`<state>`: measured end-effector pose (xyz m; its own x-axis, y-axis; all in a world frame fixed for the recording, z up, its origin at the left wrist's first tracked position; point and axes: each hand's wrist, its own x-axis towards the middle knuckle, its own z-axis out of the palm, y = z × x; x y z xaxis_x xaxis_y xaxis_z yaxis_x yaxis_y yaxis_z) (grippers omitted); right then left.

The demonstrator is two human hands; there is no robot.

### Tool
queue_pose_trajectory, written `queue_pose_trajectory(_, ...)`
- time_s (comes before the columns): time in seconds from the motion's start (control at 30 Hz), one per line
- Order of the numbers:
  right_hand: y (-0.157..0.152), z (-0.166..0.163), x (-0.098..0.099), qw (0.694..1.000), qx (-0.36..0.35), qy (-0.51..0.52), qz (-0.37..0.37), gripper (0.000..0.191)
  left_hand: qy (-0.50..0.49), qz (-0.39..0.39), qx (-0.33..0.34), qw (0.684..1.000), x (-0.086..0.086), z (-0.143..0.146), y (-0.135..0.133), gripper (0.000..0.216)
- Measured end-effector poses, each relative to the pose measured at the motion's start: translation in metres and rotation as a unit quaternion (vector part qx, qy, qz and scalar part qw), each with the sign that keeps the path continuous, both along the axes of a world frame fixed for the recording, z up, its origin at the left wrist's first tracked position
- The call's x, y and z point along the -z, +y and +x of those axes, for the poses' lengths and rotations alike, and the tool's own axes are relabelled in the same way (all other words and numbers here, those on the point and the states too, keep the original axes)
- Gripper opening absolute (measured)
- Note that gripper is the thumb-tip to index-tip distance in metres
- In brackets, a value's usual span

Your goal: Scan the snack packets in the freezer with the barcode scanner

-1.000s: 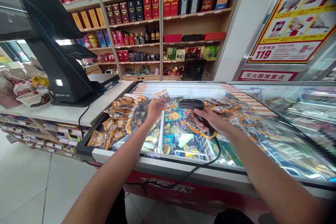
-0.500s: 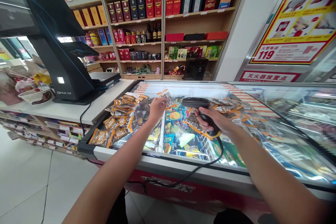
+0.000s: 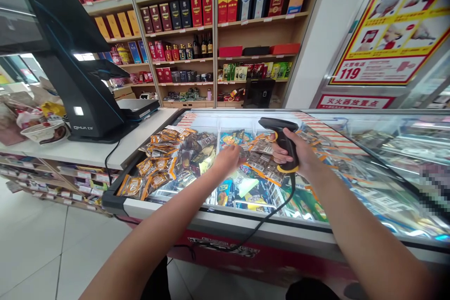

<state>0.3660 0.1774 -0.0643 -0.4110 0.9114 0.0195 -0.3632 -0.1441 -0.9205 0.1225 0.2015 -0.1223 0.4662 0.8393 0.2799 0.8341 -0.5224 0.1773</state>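
Observation:
My right hand [image 3: 293,152] is wrapped round the grip of a black handheld barcode scanner [image 3: 281,124]; its cable hangs down over the front of the freezer. My left hand [image 3: 230,157], a little blurred, has its fingers closed at the near side of a pile of snack packets [image 3: 262,154] with orange edges. A small packet [image 3: 243,152] shows at its fingertips, mostly hidden by the hand. More orange and clear snack packets [image 3: 160,164] lie heaped on the glass to the left. Both heaps rest on the glass top of the chest freezer [image 3: 165,208].
Colourful frozen packs [image 3: 225,192] show through the glass. On the left, a white counter [image 3: 101,154] bears a black checkout machine [image 3: 80,103] and a white bowl [image 3: 47,132]. Shelves [image 3: 197,61] of boxes and bottles stand behind; a wall sign [image 3: 379,33] is at right.
My left hand has moved right and towards me with the packet, from the middle of the glass to the right-hand pile. The scanner has risen slightly and tilted away from the packets.

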Motion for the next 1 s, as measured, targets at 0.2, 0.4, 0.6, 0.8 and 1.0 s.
queue_pose_trajectory(0.2,-0.001,0.0,0.0,1.0,0.004,0.013,0.009,0.04,0.006,0.014,0.098,0.995,-0.001,0.013,-0.018,0.051)
queue_pose_trajectory(0.4,0.002,0.001,0.001,1.0,0.005,0.011,0.005,0.041,0.0,0.028,-0.134,0.991,-0.022,-0.047,0.016,0.045)
queue_pose_trajectory(0.6,0.003,0.004,0.003,1.0,0.006,0.005,0.005,0.042,0.045,-0.009,-0.311,0.949,-0.023,-0.113,0.06,0.046)
queue_pose_trajectory(0.8,0.002,0.003,0.003,1.0,-0.002,0.0,0.004,0.041,0.036,0.01,-0.17,0.985,-0.006,-0.09,0.055,0.037)
queue_pose_trajectory(1.0,0.0,-0.001,0.004,1.0,-0.009,-0.015,0.003,0.042,-0.061,0.025,0.056,0.996,0.004,-0.07,0.055,0.033)
